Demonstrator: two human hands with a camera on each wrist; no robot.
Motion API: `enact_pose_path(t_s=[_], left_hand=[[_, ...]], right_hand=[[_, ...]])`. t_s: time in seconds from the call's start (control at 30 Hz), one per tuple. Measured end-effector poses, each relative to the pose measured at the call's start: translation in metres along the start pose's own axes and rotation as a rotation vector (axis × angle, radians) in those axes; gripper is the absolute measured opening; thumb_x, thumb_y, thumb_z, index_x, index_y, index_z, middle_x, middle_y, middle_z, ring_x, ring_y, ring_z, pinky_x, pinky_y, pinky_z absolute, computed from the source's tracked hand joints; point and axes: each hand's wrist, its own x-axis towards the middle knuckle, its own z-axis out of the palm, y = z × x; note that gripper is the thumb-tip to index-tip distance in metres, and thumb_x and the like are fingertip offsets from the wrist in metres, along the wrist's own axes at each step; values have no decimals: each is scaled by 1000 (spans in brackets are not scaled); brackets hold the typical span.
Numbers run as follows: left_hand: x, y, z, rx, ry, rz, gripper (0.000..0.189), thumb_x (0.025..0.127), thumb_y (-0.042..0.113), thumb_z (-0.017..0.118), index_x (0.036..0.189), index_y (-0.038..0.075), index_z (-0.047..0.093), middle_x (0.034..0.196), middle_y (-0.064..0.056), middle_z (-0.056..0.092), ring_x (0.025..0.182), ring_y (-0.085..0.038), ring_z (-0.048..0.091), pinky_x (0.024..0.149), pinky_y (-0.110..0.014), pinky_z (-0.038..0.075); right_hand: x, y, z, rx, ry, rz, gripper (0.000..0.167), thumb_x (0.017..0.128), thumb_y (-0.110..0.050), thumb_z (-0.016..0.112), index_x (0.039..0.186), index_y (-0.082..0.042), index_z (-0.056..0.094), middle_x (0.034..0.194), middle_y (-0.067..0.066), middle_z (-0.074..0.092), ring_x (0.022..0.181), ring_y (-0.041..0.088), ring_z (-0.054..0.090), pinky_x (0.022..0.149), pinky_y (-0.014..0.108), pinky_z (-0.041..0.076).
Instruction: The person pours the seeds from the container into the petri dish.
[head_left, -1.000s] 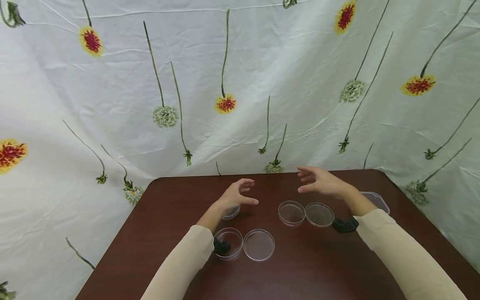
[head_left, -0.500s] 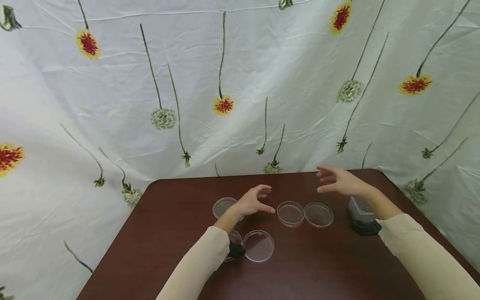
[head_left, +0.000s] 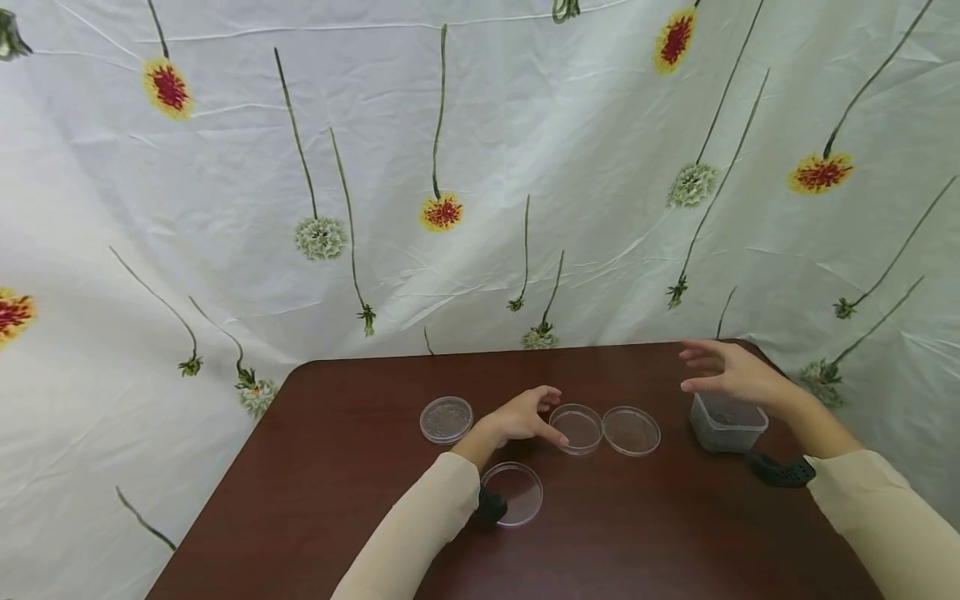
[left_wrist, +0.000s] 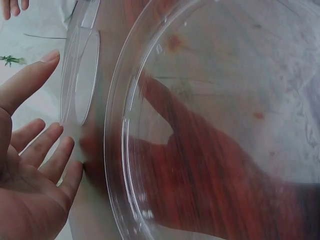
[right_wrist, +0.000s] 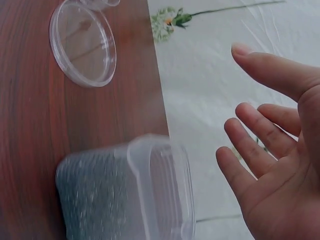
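Note:
My left hand (head_left: pixel 521 419) hovers beside a clear round petri dish (head_left: pixel 579 427), thumb and fingers apart, and its palm (left_wrist: pixel 30 185) holds nothing in the left wrist view. Right of that dish lies a similar shallow clear piece (head_left: pixel 632 432), rims touching or nearly so. My right hand (head_left: pixel 738 379) is above a translucent square plastic tub (head_left: pixel 723 429), fingers spread and holding nothing. Small dark grey grains fill part of the tub (right_wrist: pixel 95 195) in the right wrist view. A large transparent dish (left_wrist: pixel 125 150) fills much of the left wrist view, close to the lens.
At the back left stands a petri dish (head_left: pixel 446 419) with speckled greyish contents. Another clear round piece (head_left: pixel 517 500) lies nearer me, partly behind the left wrist's black camera (head_left: pixel 491 506). The dark red-brown table (head_left: pixel 360 475) ends at a flower-printed white cloth (head_left: pixel 375 183).
My left hand has moved right, from the back left dish to the middle one, and now covers the front left dish. My right hand has moved right, over the tub. Neither has taken anything.

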Motion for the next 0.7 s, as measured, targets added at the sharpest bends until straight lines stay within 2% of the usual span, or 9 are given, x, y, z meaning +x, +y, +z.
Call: enact_pose_path(t_s=[0.2,0.5,0.67,0.7], left_hand=[[4,1,7,19,-10,-2,84,82,6,89,153,1,44,149,-13,52,140,-32,46,109,-44,42],[8,0,15,67,4,-22,87,80,9,92,154,4,46,149,-11,52,140,-31,45,112,-45,39],[9,-5,16,85,17,-23,85,80,10,92,153,6,48,147,-12,54,138,-32,46,111,-46,40],[9,-6,17,85,16,-22,85,80,10,92,153,7,48,147,-11,54,138,-32,47,111,-46,40]], right_hand=[[-17,18,-8,4,38,60,82,98,-24,75,159,7,28,152,33,41,139,55,37,99,65,45],[-38,41,-16,93,82,148,92,99,-23,73,163,5,12,163,38,14,144,63,15,104,75,30],[-49,64,-11,240,35,123,92,100,-10,69,162,6,3,163,39,4,145,62,1,105,78,19],[-51,71,-8,279,20,116,92,100,-8,68,162,6,1,163,39,2,146,61,-3,108,72,23]])
